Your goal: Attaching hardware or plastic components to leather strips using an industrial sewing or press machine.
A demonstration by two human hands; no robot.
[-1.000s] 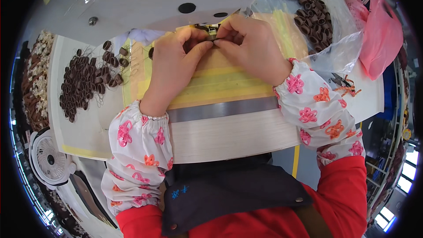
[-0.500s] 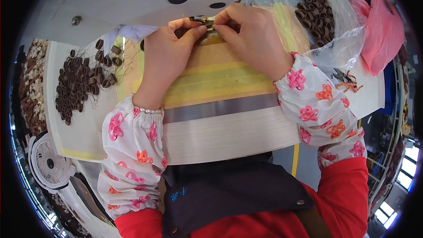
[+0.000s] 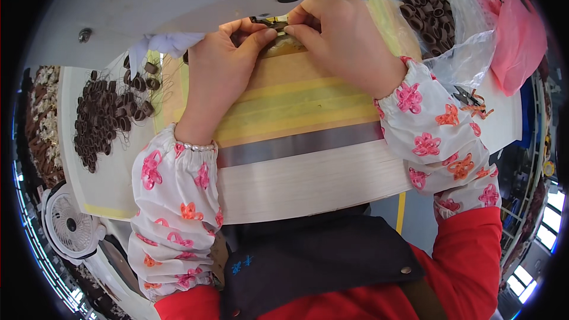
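Your left hand (image 3: 219,62) and right hand (image 3: 341,29) nearly meet just in front of the white machine (image 3: 148,0), fingertips pinched on a small brown piece (image 3: 280,26) by its front edge. Loose brown loops (image 3: 101,112) lie off the machine's left front; more loops (image 3: 435,21), a pink bag (image 3: 520,35) and snips (image 3: 462,97) lie to its right.

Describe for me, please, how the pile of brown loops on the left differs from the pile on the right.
The left pile shows thin threads trailing from its loops; in the right pile I can see none.
The left pile lies on the white tabletop, while the right pile has clear plastic around it.
Both piles are loose heaps of brown, ring-shaped loops.
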